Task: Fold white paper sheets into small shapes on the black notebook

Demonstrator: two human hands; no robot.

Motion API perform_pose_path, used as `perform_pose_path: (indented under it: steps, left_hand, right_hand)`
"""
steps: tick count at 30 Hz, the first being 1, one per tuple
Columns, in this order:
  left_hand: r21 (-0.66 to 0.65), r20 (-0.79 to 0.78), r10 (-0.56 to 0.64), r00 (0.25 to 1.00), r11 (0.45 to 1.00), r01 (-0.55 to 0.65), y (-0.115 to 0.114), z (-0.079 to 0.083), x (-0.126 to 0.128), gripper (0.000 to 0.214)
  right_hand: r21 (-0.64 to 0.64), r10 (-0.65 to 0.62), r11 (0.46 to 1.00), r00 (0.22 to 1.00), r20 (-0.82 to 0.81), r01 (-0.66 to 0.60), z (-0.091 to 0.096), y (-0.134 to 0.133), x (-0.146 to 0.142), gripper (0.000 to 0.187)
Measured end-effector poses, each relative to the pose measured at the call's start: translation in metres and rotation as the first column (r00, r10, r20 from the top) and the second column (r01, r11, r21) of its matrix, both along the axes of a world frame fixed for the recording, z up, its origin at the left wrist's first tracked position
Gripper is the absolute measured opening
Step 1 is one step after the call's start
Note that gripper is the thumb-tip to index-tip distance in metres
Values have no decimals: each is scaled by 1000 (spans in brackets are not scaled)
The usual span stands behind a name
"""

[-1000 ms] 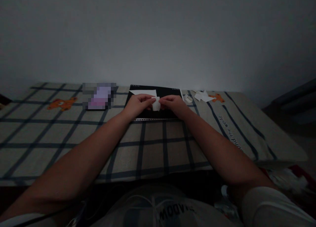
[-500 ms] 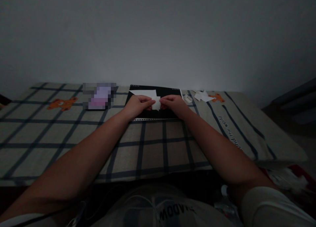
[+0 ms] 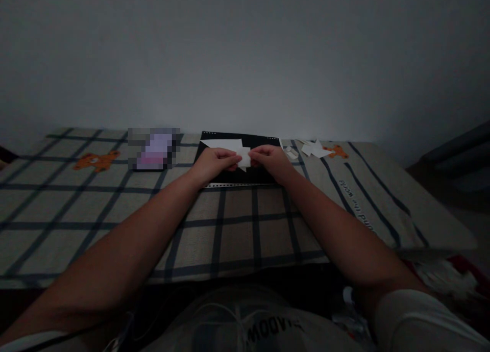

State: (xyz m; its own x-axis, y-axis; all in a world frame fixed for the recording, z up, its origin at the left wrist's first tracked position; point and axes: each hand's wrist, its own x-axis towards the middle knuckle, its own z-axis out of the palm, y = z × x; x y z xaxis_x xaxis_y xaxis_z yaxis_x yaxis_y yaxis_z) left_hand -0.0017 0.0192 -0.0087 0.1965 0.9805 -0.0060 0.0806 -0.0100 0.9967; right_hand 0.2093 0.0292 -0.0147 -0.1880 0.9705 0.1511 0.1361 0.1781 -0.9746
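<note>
A small white piece of paper [image 3: 244,157] is pinched between my two hands, above a black sheet or notebook cover [image 3: 225,178] with punched holes along its edges. My left hand [image 3: 215,161] closes thumb and fingers on the paper's left side. On its right side, the fingertips of my right hand [image 3: 270,160] grip it. Behind my left hand a larger white paper [image 3: 224,142] with a pointed corner lies on the black surface. Part of the black sheet is hidden under my hands.
A phone [image 3: 156,148], blurred out, lies to the left. On the right are white paper scraps [image 3: 316,149] and smaller bits [image 3: 291,153]. The checked tablecloth [image 3: 237,234] covers the table, which meets a grey wall [image 3: 245,61] at the back.
The small paper has shifted slightly to the right and up, and looks squarer now. My right hand has risen a little; my left hand has hardly moved.
</note>
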Motion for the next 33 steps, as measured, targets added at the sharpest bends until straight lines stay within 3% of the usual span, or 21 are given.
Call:
perform_pose_path:
  steps: [17,24,33]
  left_hand:
    - [-43,-36,-22,999,999,20,-1,5,0,17]
    - [36,-22,96,995,995,-95,-2,6,-1,22]
    - [62,7,48,999,997,-48,2,3,-3,17]
  right_hand:
    - [-55,43,997,997,-69,-46,-2,0,3,17]
    - [-53,60,997,998,-17,-61,-2,-2,0,17]
    - [-48,82,995,996,-42,-84,-4,0,0,19]
